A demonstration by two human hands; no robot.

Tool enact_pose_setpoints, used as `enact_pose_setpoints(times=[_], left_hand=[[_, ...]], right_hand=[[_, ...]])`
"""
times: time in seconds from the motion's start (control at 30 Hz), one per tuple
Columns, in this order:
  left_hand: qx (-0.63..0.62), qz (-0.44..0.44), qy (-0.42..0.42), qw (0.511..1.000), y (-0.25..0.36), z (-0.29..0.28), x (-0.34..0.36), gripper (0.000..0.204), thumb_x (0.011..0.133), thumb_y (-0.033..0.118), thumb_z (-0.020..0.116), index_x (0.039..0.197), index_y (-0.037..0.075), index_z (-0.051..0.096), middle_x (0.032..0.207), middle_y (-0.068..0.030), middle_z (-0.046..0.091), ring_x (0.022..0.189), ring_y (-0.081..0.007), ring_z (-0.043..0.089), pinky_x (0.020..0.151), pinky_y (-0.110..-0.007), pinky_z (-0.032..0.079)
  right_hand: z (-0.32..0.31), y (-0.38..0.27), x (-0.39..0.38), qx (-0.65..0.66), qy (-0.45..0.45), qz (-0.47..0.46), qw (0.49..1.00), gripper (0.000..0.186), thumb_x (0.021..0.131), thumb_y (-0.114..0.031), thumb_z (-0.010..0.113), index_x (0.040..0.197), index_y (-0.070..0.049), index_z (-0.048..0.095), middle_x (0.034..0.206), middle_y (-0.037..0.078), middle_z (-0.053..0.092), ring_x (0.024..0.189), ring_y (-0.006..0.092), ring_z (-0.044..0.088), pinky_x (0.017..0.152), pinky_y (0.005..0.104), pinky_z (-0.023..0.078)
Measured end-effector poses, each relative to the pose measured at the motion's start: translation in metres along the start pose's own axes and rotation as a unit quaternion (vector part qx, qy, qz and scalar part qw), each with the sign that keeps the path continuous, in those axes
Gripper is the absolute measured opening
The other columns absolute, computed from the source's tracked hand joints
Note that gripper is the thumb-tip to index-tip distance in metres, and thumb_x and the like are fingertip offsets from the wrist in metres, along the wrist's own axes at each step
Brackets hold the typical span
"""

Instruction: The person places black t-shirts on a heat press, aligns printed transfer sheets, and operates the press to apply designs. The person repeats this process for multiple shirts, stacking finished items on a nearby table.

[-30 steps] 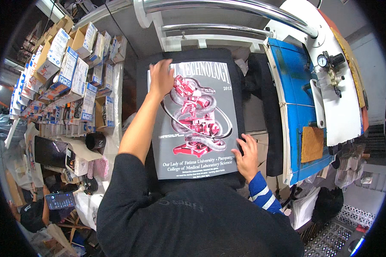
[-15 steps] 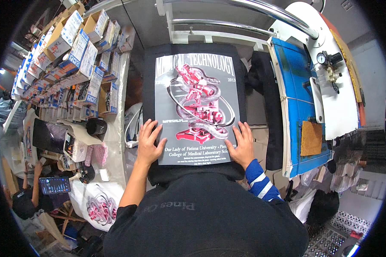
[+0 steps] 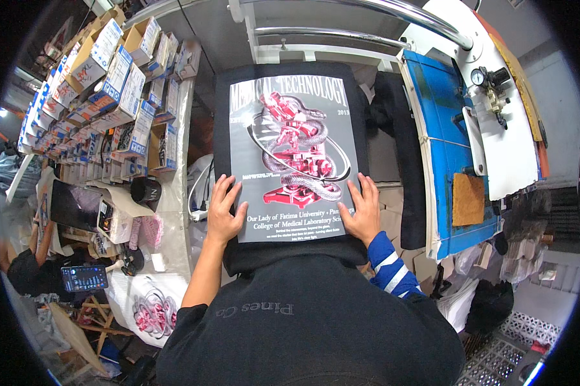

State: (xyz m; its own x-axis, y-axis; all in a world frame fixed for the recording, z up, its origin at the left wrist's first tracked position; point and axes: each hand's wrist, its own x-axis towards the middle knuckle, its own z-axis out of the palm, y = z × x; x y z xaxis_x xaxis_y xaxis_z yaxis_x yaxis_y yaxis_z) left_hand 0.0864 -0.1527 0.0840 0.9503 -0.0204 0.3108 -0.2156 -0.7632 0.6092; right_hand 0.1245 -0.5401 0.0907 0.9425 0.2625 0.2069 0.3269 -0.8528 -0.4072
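A black shirt (image 3: pixel 224 138) lies spread flat in front of me. On top of it rests a grey, glossy print sheet (image 3: pixel 245 151) showing a red microscope wrapped by a snake, with white lettering above and below. My left hand (image 3: pixel 225 209) lies on the sheet's lower left edge, fingers stretched out and thumb pointing inward. Across from it, my right hand (image 3: pixel 362 207) rests on the lower right edge with its fingers extended and thumb over the print. Neither hand grips anything. The sheet looks straight on the cloth.
A blue-sided heat press head (image 3: pixel 444 161) with a pressure gauge (image 3: pixel 477 77) stands to the right. Chrome bars (image 3: pixel 332 35) cross the far side. Stacked boxes (image 3: pixel 119 80) fill the left; below them are a phone (image 3: pixel 84 278), another printed sheet (image 3: pixel 149 309) and a co-worker's arm (image 3: pixel 44 241).
The whole view has shifted slightly. Both my hands keep their places at the sheet's edges. At the far left, the co-worker's arms have moved.
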Motion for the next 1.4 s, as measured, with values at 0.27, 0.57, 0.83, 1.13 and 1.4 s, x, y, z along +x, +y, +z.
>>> enact_pose_setpoints(times=[0.27,0.57,0.83,1.13,1.4], left_hand=[[-0.003,-0.002,0.005,1.0,-0.005,0.004,-0.002,0.051,0.08,0.01,0.077,0.13,0.001,0.068,0.146,-0.0198,0.058,0.145,-0.0423,0.046,0.12,-0.051,0.038],[-0.007,-0.005,-0.003,1.0,-0.004,0.003,0.0,0.051,0.083,0.011,0.076,0.132,-0.001,0.068,0.147,-0.0213,0.058,0.146,-0.0429,0.045,0.121,-0.051,0.036],[0.004,-0.003,0.004,1.0,-0.006,0.007,0.0,0.052,0.081,0.009,0.077,0.131,0.0,0.068,0.146,-0.0206,0.058,0.145,-0.0424,0.047,0.12,-0.05,0.038],[0.006,0.008,0.003,1.0,-0.003,0.005,0.004,0.052,0.08,0.012,0.078,0.13,0.001,0.067,0.147,-0.0191,0.057,0.144,-0.0427,0.047,0.119,-0.053,0.038],[0.016,-0.031,0.088,0.996,-0.067,0.008,0.106,0.008,0.083,0.015,0.072,0.085,0.007,0.071,0.101,-0.0118,0.067,0.098,-0.0335,0.063,0.088,-0.048,0.049]], right_hand=[[-0.001,0.0,0.002,-0.003,0.001,0.001,1.0,0.062,0.087,-0.033,0.075,0.142,-0.008,0.061,0.156,0.019,0.047,0.147,0.0435,0.037,0.119,0.0525,0.036],[0.0,0.002,0.002,-0.007,-0.005,0.003,1.0,0.062,0.088,-0.035,0.074,0.143,-0.008,0.062,0.156,0.019,0.046,0.147,0.0435,0.037,0.12,0.0527,0.035],[0.001,0.005,0.002,-0.009,-0.003,0.004,1.0,0.061,0.089,-0.034,0.075,0.142,-0.008,0.062,0.156,0.019,0.046,0.147,0.0435,0.036,0.121,0.0531,0.034],[0.002,0.004,0.002,0.0,-0.006,0.01,1.0,0.06,0.087,-0.033,0.075,0.141,-0.008,0.062,0.155,0.019,0.047,0.146,0.0433,0.037,0.119,0.0558,0.033],[0.001,0.041,0.109,0.005,0.102,0.026,0.994,0.014,0.086,-0.02,0.075,0.089,-0.007,0.071,0.115,0.013,0.067,0.113,0.035,0.061,0.1,0.052,0.045]])
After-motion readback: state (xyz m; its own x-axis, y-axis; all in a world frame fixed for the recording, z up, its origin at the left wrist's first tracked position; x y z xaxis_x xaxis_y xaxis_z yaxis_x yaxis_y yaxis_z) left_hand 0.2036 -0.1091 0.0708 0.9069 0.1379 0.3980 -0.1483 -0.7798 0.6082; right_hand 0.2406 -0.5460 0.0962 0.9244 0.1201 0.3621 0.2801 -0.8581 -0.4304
